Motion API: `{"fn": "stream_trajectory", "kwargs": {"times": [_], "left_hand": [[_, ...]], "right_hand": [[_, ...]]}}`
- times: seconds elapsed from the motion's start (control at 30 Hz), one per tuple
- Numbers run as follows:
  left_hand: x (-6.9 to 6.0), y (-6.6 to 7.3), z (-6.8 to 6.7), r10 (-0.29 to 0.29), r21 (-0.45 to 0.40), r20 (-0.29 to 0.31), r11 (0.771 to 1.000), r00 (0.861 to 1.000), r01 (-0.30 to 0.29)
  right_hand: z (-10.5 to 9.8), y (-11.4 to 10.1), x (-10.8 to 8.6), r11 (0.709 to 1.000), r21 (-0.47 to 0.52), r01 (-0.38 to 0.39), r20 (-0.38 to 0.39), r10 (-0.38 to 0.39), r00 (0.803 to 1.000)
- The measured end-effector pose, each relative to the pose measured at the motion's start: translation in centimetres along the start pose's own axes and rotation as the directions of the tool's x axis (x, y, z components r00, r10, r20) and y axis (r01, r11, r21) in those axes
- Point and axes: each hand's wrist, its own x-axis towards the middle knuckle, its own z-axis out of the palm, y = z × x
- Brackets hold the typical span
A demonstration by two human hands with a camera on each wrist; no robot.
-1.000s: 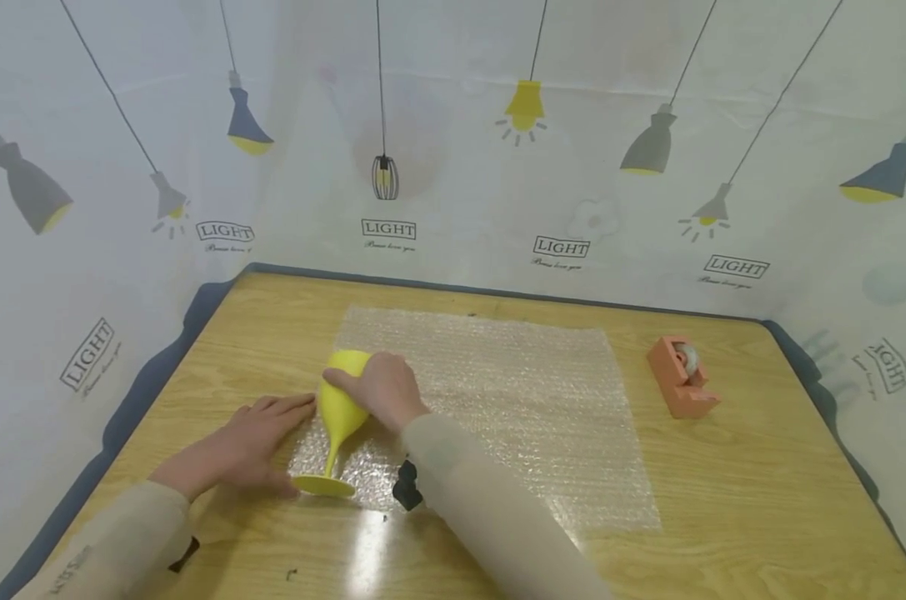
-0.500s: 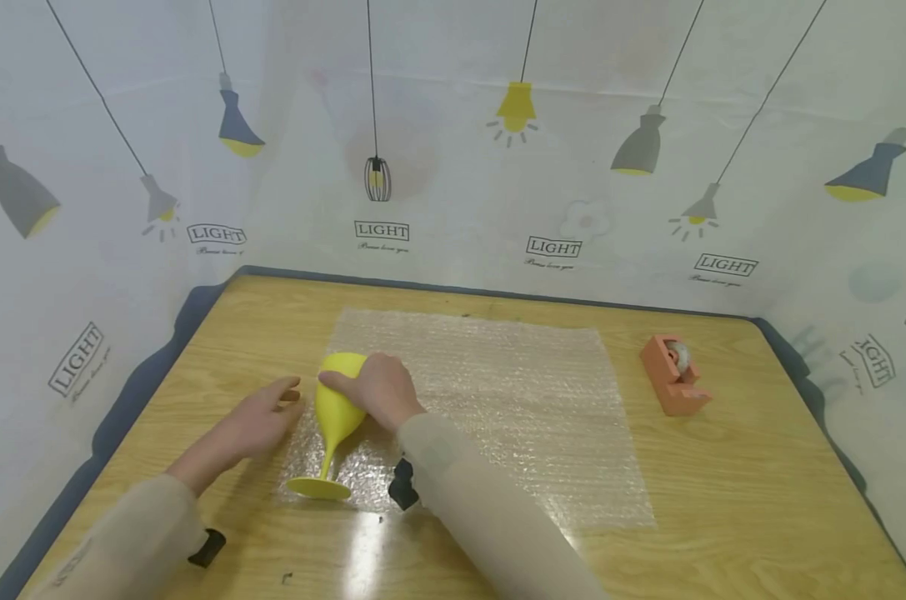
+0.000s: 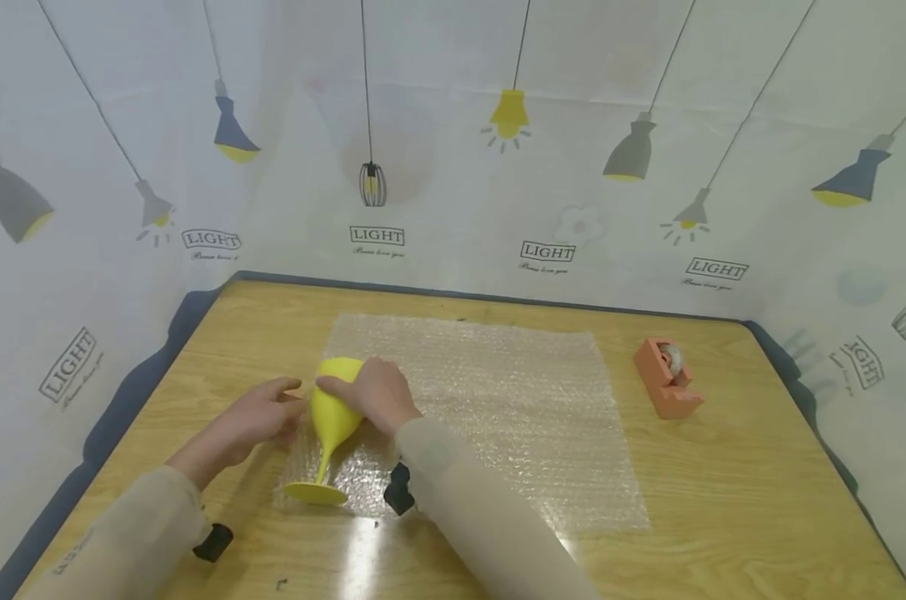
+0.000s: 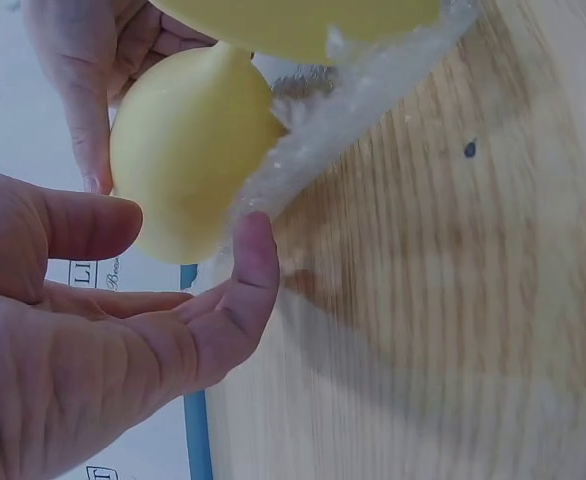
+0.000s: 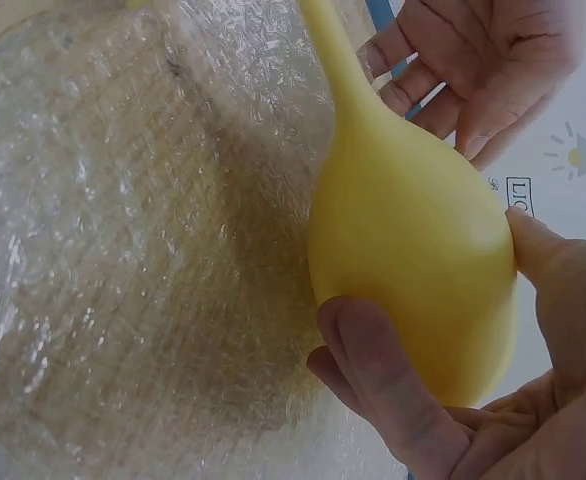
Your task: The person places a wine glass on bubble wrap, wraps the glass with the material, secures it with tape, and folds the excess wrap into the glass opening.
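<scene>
A yellow wine glass [image 3: 336, 421] lies on its side at the left part of a bubble wrap sheet [image 3: 513, 417], its round foot near the sheet's front left corner. My right hand [image 3: 381, 392] grips the bowl; in the right wrist view, thumb and fingers [image 5: 383, 370] are on opposite sides of it. My left hand [image 3: 261, 412] is just left of the bowl, by the sheet's left edge. In the left wrist view its thumb and fingers [image 4: 253, 255] are apart, with a fingertip close to the wrap's edge; whether it touches cannot be told.
A coral tape dispenser [image 3: 666, 379] with a roll of tape stands on the wooden table [image 3: 738, 483] to the right of the wrap. A printed cloth [image 3: 453, 167] with lamp pictures rises behind the table and at both sides.
My left hand has lifted off the table beside the glass and shifted toward the wrap's left edge. The right hand keeps its grip on the wine glass. The head view has shifted slightly.
</scene>
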Motion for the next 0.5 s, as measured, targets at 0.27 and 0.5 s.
{"fn": "stream_trajectory", "kwargs": {"times": [0.27, 0.5], "left_hand": [[-0.14, 0.46, 0.34, 0.037, -0.034, 0.012, 0.999, 0.999, -0.037], [-0.20, 0.98, 0.50, 0.052, -0.047, 0.011, 0.998, 0.999, -0.051]], "right_hand": [[-0.04, 0.00, -0.02, 1.000, -0.005, -0.004, 0.010, 0.004, 1.000], [-0.30, 0.02, -0.01, 1.000, -0.005, -0.012, 0.026, 0.012, 1.000]]}}
